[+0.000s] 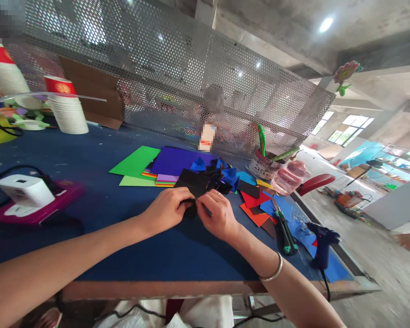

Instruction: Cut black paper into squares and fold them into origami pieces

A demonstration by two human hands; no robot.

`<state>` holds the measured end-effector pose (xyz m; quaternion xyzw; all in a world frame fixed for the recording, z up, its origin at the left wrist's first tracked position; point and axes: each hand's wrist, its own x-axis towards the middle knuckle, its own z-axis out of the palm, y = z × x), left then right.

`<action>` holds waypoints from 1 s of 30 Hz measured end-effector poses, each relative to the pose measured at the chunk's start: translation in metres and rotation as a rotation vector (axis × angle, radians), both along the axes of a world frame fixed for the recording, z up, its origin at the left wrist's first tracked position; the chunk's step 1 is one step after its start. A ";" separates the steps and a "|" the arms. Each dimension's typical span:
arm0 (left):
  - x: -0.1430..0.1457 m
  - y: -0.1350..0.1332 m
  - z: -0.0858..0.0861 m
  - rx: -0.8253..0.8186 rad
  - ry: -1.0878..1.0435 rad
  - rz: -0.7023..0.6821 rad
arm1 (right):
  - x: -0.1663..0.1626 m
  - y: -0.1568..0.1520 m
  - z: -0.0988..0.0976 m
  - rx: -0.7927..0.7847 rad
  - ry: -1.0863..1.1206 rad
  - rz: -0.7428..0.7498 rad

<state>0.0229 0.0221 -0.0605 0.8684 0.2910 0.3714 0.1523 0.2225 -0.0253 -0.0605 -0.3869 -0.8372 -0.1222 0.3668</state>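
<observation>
A sheet of black paper (191, 182) is pinched between my two hands above the front middle of the blue table. My left hand (169, 207) is closed on its near left edge, thumb and fingers pressed together. Close beside it, my right hand (218, 214) grips the same paper with bent fingers; a ring and a silver bangle show on that side. Just beyond the hands lie folded blue and black paper pieces (229, 177). Coloured sheets are stacked to their left, with a purple sheet (181, 159) and a green sheet (136, 161) on top.
To the right lie red paper (254, 199), a green-black utility knife (285, 230) and a dark blue glue gun (323, 243). A pink bottle (289, 177) stands behind them. At left are a white charger (25, 193) on a magenta power strip (68, 193) and stacked paper cups (68, 114). Perforated metal panels (164, 68) border the back.
</observation>
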 end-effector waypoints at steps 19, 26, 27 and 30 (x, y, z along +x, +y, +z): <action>0.000 0.004 0.002 -0.020 -0.136 0.018 | -0.005 0.002 -0.002 -0.346 -0.093 -0.218; -0.003 0.004 0.010 0.037 -0.143 -0.046 | -0.006 0.001 0.001 -0.367 -0.156 -0.227; -0.003 0.004 0.011 0.046 -0.138 -0.047 | -0.005 0.001 0.001 -0.364 -0.162 -0.230; -0.005 0.005 0.012 0.068 -0.134 -0.033 | -0.005 0.001 0.002 -0.353 -0.172 -0.242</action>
